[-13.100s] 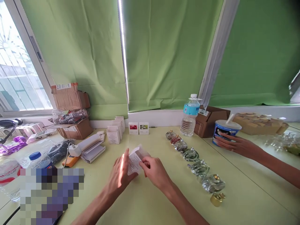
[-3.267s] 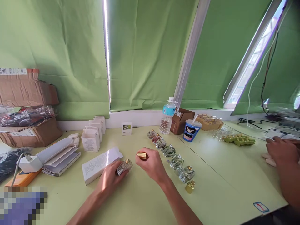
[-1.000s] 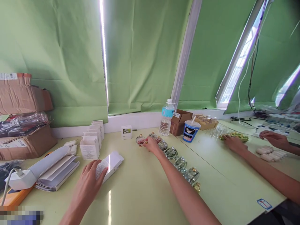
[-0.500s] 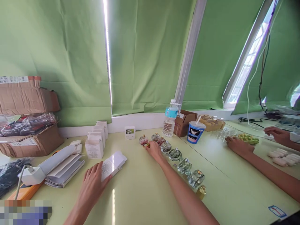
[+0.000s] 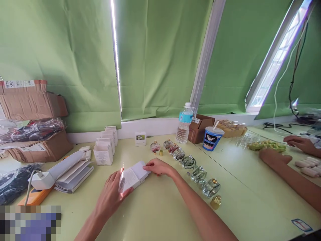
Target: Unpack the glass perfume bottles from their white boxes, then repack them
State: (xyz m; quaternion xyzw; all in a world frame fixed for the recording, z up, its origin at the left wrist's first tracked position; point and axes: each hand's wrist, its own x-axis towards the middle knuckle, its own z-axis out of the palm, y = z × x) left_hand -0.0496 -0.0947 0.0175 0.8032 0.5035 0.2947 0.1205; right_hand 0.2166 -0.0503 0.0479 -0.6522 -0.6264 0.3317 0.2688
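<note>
My left hand [image 5: 113,190] is closed around one end of a small white carton [image 5: 128,180] with printed text, held low over the table. At the carton's far end, my right hand [image 5: 159,166] pinches its pale flap between thumb and fingers. Behind that hand, a gold cap [image 5: 161,153] stands beside a round pink-tinted glass perfume bottle [image 5: 155,146]. To the right, several glass perfume bottles [image 5: 188,162] form a slanting row, with another gold cap [image 5: 216,202] at its near end. Several upright white cartons [image 5: 103,154] stand behind my left hand.
At the back are a water bottle [image 5: 183,127], a brown box [image 5: 200,129] and a blue cup [image 5: 212,139]. Papers [image 5: 75,177], a white charger [image 5: 43,180] and stacked cardboard boxes [image 5: 32,105] occupy the left. Another person's hands [image 5: 274,156] handle green items at right.
My right hand has left the gold cap by the pink bottle and come to the carton's end. The carton has moved slightly right in my left hand. The other person's near hand has shifted right.
</note>
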